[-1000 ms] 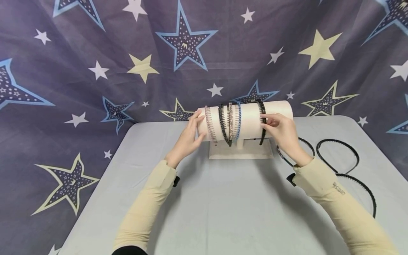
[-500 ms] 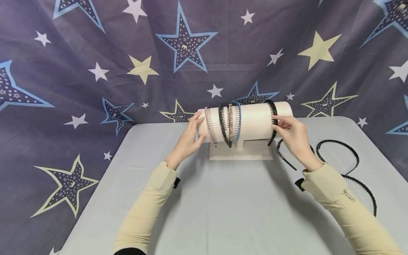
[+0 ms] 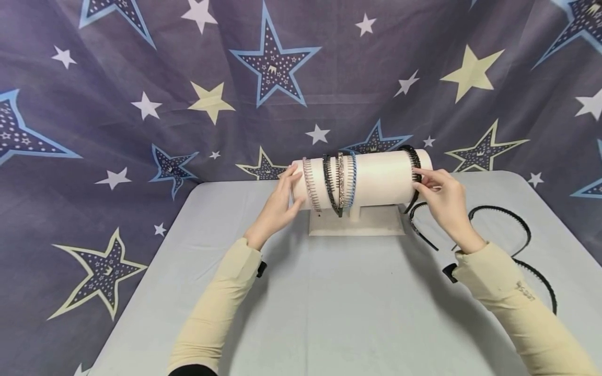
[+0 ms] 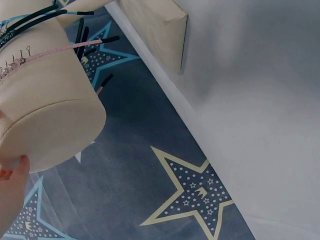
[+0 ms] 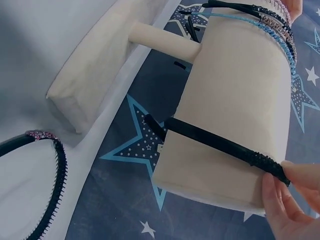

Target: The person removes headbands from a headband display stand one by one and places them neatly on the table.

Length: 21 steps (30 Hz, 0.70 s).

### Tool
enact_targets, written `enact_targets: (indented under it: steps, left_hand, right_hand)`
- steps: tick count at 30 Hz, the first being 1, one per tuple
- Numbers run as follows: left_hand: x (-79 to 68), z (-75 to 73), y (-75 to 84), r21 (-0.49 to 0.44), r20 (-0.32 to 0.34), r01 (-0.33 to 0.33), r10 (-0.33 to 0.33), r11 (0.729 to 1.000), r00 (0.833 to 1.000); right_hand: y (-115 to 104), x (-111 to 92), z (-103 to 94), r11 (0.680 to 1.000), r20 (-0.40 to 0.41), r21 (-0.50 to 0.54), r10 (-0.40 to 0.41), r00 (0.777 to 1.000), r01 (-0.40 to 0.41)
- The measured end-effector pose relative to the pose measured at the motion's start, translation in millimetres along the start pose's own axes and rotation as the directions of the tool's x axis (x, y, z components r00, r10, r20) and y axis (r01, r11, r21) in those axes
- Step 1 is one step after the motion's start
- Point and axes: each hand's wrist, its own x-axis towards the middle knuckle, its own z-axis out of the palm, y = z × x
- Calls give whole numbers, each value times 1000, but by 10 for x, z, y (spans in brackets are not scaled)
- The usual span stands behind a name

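Observation:
A cream cylinder display stand (image 3: 381, 180) carries several headbands around its roll. My right hand (image 3: 444, 201) pinches a black headband (image 3: 414, 164) near the roll's right end; in the right wrist view its beaded black band (image 5: 215, 140) crosses the roll between thumb and fingers. My left hand (image 3: 277, 203) rests on the left end of the roll, its thumb (image 4: 20, 175) against the end face in the left wrist view. Between the hands sit a pink headband (image 3: 309, 180), a black one, a glittery one (image 3: 340, 180) and a blue headband (image 3: 351, 177).
More black headbands lie at the right on the grey-white tabletop (image 3: 352, 303), one of them a looped headband (image 3: 524, 224) beside my right forearm. The stand's flat base (image 3: 329, 227) sits on the table. A dark star-patterned cloth (image 3: 141, 136) hangs behind.
My right hand has slid the black headband rightward along the roll, from right of the middle almost to its end. My left hand has stayed at the left end.

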Motion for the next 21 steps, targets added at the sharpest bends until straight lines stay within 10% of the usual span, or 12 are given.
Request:
enact_targets:
  steps: [21]
  left_hand:
    - [-4,-12,22,-15,-7,-4,4,1000,1000]
  right_hand:
    - [131,33,-207,997,-74,-28,76,994,-78]
